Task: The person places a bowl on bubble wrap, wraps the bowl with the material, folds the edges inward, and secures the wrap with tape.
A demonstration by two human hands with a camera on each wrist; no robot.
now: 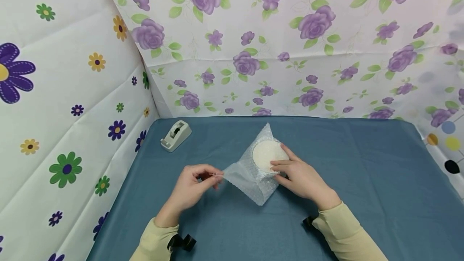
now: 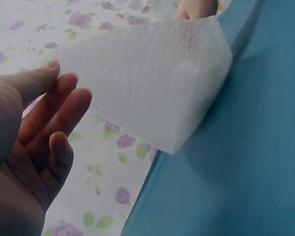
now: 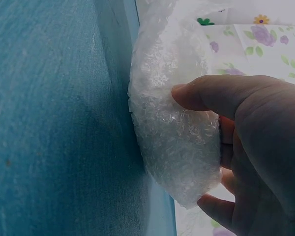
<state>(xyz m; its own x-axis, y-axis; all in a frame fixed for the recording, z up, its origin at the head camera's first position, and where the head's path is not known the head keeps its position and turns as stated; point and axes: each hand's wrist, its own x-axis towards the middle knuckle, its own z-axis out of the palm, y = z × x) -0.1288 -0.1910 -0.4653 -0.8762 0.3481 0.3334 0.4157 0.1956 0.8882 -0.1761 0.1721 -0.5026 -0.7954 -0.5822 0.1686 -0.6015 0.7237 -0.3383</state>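
Note:
A round off-white object (image 1: 264, 154) lies on a sheet of bubble wrap (image 1: 246, 178), which is folded up around its sides and leaves its top showing. My left hand (image 1: 193, 184) pinches one corner of the sheet between thumb and fingertips and holds it out to the left. From the right, my right hand (image 1: 304, 176) grips the wrapped object, fingers over its top and far edge. In the right wrist view the thumb (image 3: 194, 96) presses on the bubble wrap (image 3: 172, 132). The left wrist view shows the sheet (image 2: 137, 83) stretched out from the pinched corner.
A white tape dispenser (image 1: 176, 135) stands at the back left of the blue-covered table (image 1: 362, 172). Flowered cloths hang behind the table (image 1: 246, 63) and along its left side (image 1: 69, 92).

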